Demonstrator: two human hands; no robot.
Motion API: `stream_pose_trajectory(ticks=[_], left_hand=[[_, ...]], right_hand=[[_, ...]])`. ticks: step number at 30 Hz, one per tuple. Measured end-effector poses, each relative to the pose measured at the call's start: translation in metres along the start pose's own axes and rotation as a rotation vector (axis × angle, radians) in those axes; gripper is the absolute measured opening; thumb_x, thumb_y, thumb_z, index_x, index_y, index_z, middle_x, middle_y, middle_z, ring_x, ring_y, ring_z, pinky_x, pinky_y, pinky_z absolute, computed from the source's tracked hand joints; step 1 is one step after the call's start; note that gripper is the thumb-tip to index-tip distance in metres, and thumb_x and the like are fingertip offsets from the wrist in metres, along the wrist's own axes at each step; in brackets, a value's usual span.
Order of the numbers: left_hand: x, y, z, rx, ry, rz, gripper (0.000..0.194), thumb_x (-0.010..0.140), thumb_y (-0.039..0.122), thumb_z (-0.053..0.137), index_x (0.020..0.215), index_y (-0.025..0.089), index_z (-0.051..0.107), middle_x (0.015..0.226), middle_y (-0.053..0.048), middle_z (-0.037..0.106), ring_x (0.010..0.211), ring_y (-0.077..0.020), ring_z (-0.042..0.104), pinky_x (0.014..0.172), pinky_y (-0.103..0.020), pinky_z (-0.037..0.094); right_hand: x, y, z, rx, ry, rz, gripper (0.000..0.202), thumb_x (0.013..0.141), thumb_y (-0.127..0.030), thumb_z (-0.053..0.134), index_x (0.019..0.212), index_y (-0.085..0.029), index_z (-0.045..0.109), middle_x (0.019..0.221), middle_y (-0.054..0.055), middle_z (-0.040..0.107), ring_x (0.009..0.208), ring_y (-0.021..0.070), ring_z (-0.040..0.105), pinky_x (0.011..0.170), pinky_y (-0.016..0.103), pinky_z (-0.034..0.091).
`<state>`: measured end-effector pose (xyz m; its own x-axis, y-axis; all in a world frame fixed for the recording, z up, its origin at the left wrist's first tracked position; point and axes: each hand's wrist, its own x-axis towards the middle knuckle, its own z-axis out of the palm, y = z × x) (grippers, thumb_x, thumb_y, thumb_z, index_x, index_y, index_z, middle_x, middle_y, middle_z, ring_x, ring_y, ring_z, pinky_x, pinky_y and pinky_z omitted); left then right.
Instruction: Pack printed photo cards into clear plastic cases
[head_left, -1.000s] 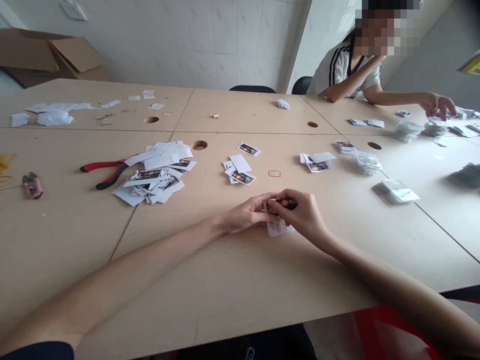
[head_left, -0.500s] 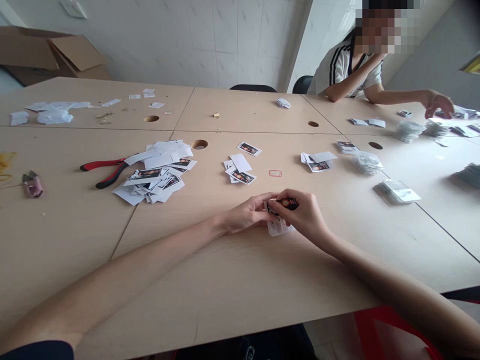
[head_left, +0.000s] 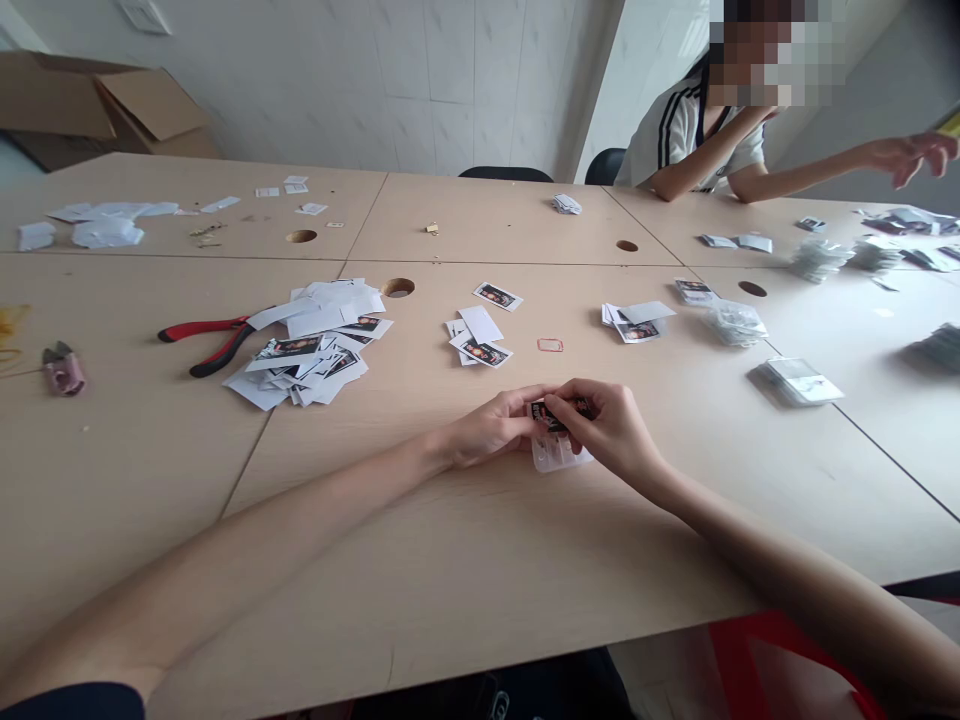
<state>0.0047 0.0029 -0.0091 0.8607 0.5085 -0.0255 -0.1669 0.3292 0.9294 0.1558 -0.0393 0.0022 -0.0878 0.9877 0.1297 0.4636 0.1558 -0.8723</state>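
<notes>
Low over the near middle of the table, both hands meet at a small clear plastic box (head_left: 556, 458) with compartments. My left hand (head_left: 495, 425) is closed around the box's left side. A dark printed card (head_left: 547, 416) lies across the upper part of the box, and my right hand (head_left: 607, 420) grips it with thumb and fingers. My right fingers hide part of the card and the box's right end. Beyond the hands lie a small stack of printed cards (head_left: 484, 350) and a red-outlined label (head_left: 550, 345).
Left of the hands is a heap of cards (head_left: 307, 365) beside red-handled pliers (head_left: 217, 340); pink cutters (head_left: 64, 370) lie farther left. Clear boxes (head_left: 799, 382) and another card pile (head_left: 637, 322) are to the right. Across the table sits a person (head_left: 690, 140), one arm outstretched.
My thumb has shifted slightly on the card, showing more of its left part. Across the table, the person's outstretched hand has lifted away from the packs and moved right.
</notes>
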Motion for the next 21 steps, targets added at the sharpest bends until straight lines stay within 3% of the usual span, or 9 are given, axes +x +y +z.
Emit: stream_pose_trajectory(ticks=[5,12,21], left_hand=[[-0.0001,-0.0011,0.0007,-0.026,0.029,-0.021,0.042,0.081,0.016,0.045,0.122,0.023,0.044,0.115,-0.010,0.054,0.106,-0.0217,0.050,0.087,-0.037,0.039],[-0.0028,-0.0040,0.0026,0.115,0.171,0.029,0.048,0.081,0.024,0.049,0.126,0.030,0.036,0.138,-0.002,0.031,0.125,-0.0228,0.029,0.098,-0.035,0.030],[0.0000,-0.0065,-0.0033,-0.023,0.115,0.018,0.040,0.085,0.033,0.040,0.124,0.025,0.040,0.130,-0.009,0.041,0.114,-0.0231,0.043,0.090,-0.035,0.037]], right_hand=[[-0.0001,0.0013,-0.0019,0.005,-0.024,0.000,0.023,0.080,-0.031,0.045,0.070,-0.014,0.057,0.053,-0.001,0.053,0.041,0.0079,0.047,0.038,0.018,0.034],[-0.0010,-0.0003,-0.0035,-0.011,-0.021,-0.029,0.015,0.077,-0.024,0.046,0.071,-0.014,0.057,0.055,-0.001,0.054,0.043,0.0077,0.048,0.040,0.018,0.034],[-0.0009,-0.0010,-0.0028,0.040,-0.028,0.011,0.018,0.077,-0.027,0.046,0.071,-0.013,0.057,0.058,0.001,0.055,0.044,0.0077,0.048,0.041,0.019,0.035]])
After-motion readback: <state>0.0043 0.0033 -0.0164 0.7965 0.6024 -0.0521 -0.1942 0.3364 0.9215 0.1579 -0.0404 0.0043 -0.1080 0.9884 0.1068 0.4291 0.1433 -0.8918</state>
